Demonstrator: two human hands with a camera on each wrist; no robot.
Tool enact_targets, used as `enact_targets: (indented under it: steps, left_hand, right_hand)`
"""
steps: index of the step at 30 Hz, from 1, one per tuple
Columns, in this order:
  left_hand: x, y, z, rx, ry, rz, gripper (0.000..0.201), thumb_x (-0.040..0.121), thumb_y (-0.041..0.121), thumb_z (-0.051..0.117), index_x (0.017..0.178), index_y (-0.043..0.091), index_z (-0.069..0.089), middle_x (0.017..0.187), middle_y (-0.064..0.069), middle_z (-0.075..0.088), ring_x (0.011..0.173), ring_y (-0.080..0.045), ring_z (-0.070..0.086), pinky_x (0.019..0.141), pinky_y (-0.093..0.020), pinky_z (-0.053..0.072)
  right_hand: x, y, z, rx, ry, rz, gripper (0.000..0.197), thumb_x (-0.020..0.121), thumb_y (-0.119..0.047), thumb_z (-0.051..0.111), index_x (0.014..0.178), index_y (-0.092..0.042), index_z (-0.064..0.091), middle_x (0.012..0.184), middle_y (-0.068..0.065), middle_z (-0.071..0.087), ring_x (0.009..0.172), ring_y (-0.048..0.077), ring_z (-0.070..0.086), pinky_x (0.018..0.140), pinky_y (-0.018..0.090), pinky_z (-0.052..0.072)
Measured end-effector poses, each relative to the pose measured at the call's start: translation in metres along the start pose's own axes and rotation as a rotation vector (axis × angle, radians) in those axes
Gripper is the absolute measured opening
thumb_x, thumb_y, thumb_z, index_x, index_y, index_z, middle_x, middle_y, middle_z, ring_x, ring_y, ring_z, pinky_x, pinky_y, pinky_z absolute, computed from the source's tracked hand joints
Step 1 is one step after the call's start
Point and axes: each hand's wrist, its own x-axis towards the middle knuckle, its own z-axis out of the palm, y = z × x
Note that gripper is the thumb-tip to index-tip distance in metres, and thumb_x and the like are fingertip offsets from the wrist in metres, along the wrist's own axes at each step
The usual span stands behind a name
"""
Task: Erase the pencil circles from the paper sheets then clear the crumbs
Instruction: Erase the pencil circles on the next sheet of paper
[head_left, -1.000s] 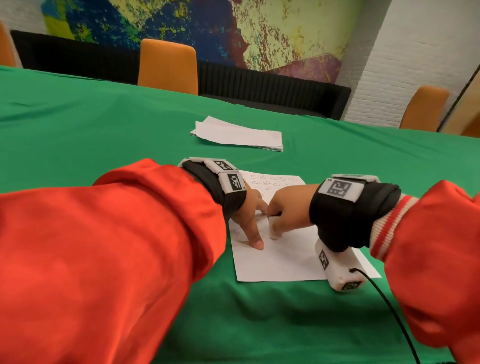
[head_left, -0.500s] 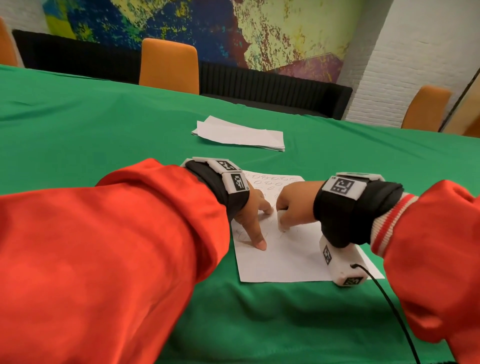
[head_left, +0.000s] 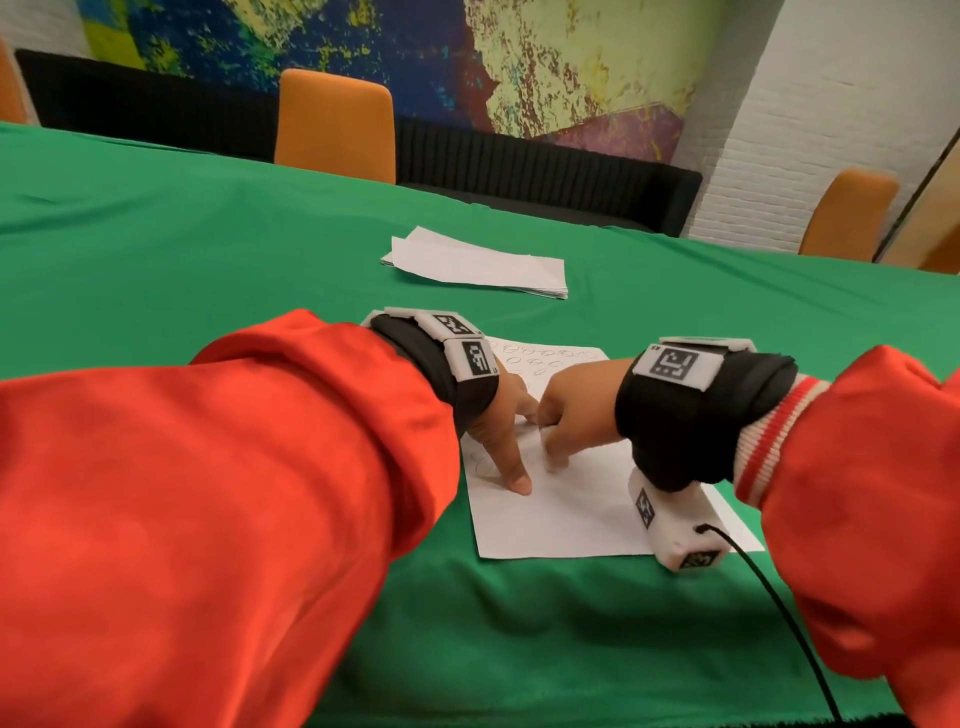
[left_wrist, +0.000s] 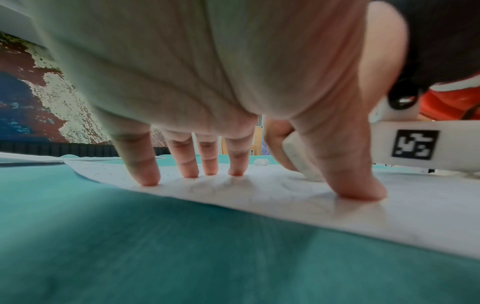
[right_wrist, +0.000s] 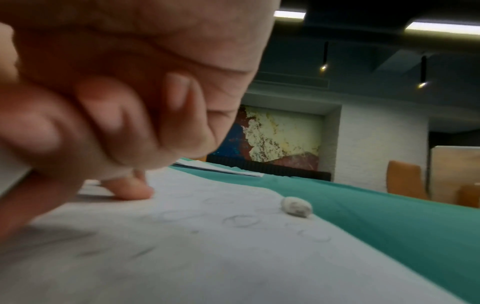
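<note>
On green cloth (head_left: 208, 249): white sheet (head_left: 561, 514), faint pencil circles (head_left: 540, 358); left hand (head_left: 498, 421) flat; right hand (head_left: 576, 410) pinching eraser (left_wrist: 298, 156).

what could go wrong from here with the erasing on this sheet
1. The white paper sheet lies on soft green cloth, pinned only by the left hand fingertips; hard strokes could crease or tear it.
2. The right hand rubs its white eraser close to the left thumb and could knock it.
3. A loose white eraser lump near the sheet's edge could roll onto the cloth.
</note>
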Motion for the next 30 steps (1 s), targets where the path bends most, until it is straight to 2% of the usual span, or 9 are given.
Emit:
enact_targets:
  steps: [3,5,8,12,16,22,26,30]
  left_hand:
    - [0.001,0.000,0.000,0.002,-0.003,-0.003,0.084,0.080,0.061,0.060,0.148,0.027,0.024,0.152,-0.001,0.025,0.136,-0.023,0.031,0.106,-0.035,0.028]
    - [0.001,-0.001,0.000,-0.006,-0.001,0.000,0.085,0.079,0.061,0.061,0.148,0.028,0.024,0.151,-0.001,0.026,0.136,-0.024,0.031,0.107,-0.036,0.028]
    - [0.001,-0.002,0.000,-0.013,0.005,0.002,0.085,0.080,0.061,0.061,0.148,0.028,0.023,0.152,-0.001,0.024,0.136,-0.023,0.031,0.106,-0.035,0.028]
    - [0.001,-0.001,0.000,-0.024,0.010,0.000,0.087,0.080,0.060,0.062,0.149,0.027,0.020,0.152,0.000,0.024,0.135,-0.023,0.033,0.103,-0.033,0.030]
    - [0.000,-0.001,0.001,-0.036,0.012,-0.001,0.082,0.080,0.059,0.063,0.147,0.029,0.026,0.150,-0.001,0.029,0.134,-0.024,0.035,0.104,-0.034,0.031]
    - [0.001,0.000,0.001,-0.026,0.016,-0.004,0.087,0.080,0.060,0.062,0.149,0.027,0.021,0.152,0.000,0.025,0.135,-0.022,0.033,0.103,-0.032,0.030]
    - [0.000,-0.001,0.001,-0.024,0.013,-0.010,0.085,0.079,0.060,0.062,0.148,0.028,0.023,0.152,0.001,0.025,0.135,-0.021,0.033,0.104,-0.032,0.029]
    - [0.001,0.000,0.000,-0.040,0.013,-0.005,0.087,0.080,0.058,0.063,0.149,0.027,0.021,0.152,0.000,0.024,0.134,-0.022,0.034,0.103,-0.031,0.030]
  right_hand:
    - [0.001,0.007,-0.001,0.012,0.031,0.051,0.024,0.079,-0.030,0.067,0.062,-0.024,0.051,0.066,-0.008,0.051,0.076,0.015,0.051,0.054,0.021,0.035]
    - [0.000,0.004,0.002,0.017,0.013,0.012,0.026,0.079,-0.029,0.066,0.060,-0.025,0.049,0.064,-0.009,0.049,0.069,0.012,0.049,0.054,0.021,0.033]
    - [-0.003,0.002,0.001,0.027,-0.038,0.000,0.021,0.080,-0.029,0.065,0.063,-0.021,0.054,0.062,-0.007,0.050,0.061,0.009,0.045,0.056,0.021,0.035]
    - [-0.002,0.012,-0.002,0.020,-0.009,0.082,0.023,0.079,-0.030,0.065,0.062,-0.021,0.054,0.063,-0.007,0.051,0.060,0.010,0.046,0.054,0.021,0.035]
    - [-0.003,-0.001,0.000,-0.004,-0.034,-0.012,0.025,0.081,-0.029,0.063,0.060,-0.025,0.050,0.063,-0.008,0.049,0.059,0.007,0.043,0.054,0.021,0.033]
    - [-0.002,0.010,-0.002,-0.006,-0.021,0.079,0.023,0.080,-0.029,0.064,0.062,-0.020,0.053,0.063,-0.006,0.051,0.061,0.010,0.045,0.055,0.021,0.035]
    - [-0.005,0.002,0.002,0.015,-0.037,-0.001,0.024,0.081,-0.029,0.064,0.061,-0.023,0.051,0.063,-0.009,0.049,0.060,0.008,0.043,0.054,0.020,0.034]
    - [-0.004,0.013,-0.001,0.036,-0.041,0.086,0.023,0.079,-0.029,0.066,0.062,-0.018,0.055,0.061,-0.006,0.051,0.059,0.010,0.045,0.054,0.020,0.035]
